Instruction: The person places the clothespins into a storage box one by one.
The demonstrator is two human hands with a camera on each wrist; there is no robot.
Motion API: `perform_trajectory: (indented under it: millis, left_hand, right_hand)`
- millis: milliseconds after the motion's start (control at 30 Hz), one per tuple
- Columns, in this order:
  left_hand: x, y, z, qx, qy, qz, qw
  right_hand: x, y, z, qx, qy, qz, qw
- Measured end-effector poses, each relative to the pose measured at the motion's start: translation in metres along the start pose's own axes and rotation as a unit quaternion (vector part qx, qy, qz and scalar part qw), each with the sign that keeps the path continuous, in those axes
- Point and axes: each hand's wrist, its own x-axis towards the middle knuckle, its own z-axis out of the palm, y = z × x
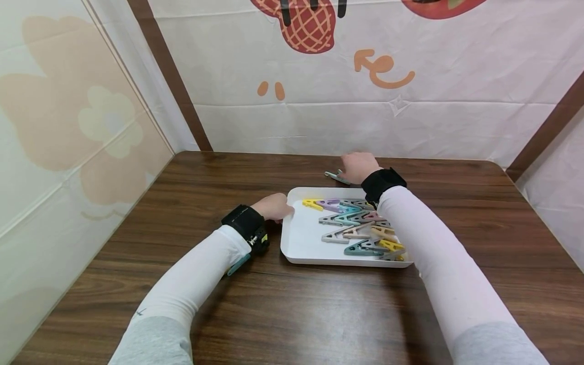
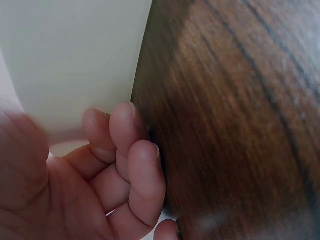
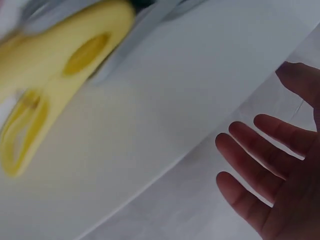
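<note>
Brown counter (image 1: pixel 292 314): loose clothespin (image 1: pixel 336 176) beside your right hand (image 1: pixel 358 166)

Your left hand (image 1: pixel 272 207) curls its fingers on the tray's (image 1: pixel 303 243) near rim. Your right fingers spread apart, gripping nothing visible; whether they touch the loose clothespin beside them is hard to tell. Assorted clothespins (image 1: pixel 351 233) lie in the tray, nearer you than those fingers. Your right sleeve (image 1: pixel 420 233) could drag them askew if you draw back low.

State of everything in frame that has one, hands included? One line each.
White tray: right way up, loaded
Clips inside: lying down, some overlapping
Left hand: curled at the tray's left edge
Right hand: spread, nothing visibly held
Grey-green clip: outside the tray, past its far rim
Teal item: partly hidden
</note>
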Motion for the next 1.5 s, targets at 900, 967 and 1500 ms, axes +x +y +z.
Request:
perform_trajectory:
  millis: [900,967,1500]
  left_hand:
    - [0.001,0.001,0.001,0.007,0.003,-0.004,1.0]
    - [0.0,0.0,0.001,0.007,0.003,-0.003,1.0]
    - [0.003,0.001,0.0,0.005,-0.001,-0.003,1.0]
  right_hand:
    - [0.02,-0.02,0.023,0.025,-0.011,-0.018,0.9995]
    - [0.018,-0.019,0.02,0.027,-0.009,-0.022,0.9994]
    - [0.001,-0.007,-0.012,0.055,0.032,-0.066,0.9958]
